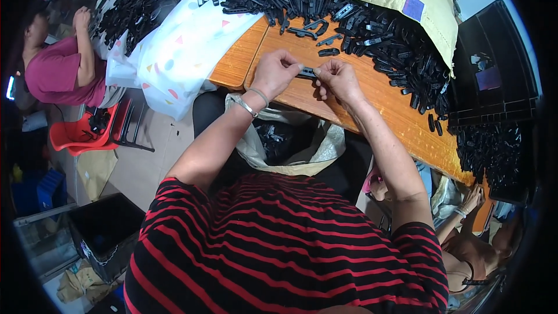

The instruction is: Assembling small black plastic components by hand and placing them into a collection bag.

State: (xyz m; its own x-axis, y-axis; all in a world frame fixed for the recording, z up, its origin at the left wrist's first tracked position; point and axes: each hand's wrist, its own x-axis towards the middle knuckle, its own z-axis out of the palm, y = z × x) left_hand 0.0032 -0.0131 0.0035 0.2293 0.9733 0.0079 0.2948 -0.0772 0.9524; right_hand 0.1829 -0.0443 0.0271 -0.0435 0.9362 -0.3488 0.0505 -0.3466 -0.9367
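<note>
Red-and-black striped fabric (279,244) fills the lower picture, nearest the camera: the person's own shirt. Two bare forearms rise from it toward twelve o'clock and meet over the near edge of an orange wooden bench (401,122). Left hand (276,72), with a thin bracelet on its wrist, and right hand (337,78) both pinch one small black plastic part (307,72), fingers closed on its two ends; the part sits between the hands, just above the bench edge. At six o'clock of the hands, an open pale plastic bag (290,145) hangs below the bench with dark pieces inside. At twelve to two o'clock lies a large heap of black plastic parts (325,0), a few loose ones just beyond the hands. A tan padded sack (418,6) rests on the heap at one o'clock. White cloth with coloured shapes (180,52) lies at ten o'clock. A black crate (494,64) stands at three o'clock. Another person in a magenta shirt (55,75) sits at nine o'clock beside a red chair (78,134).
</note>
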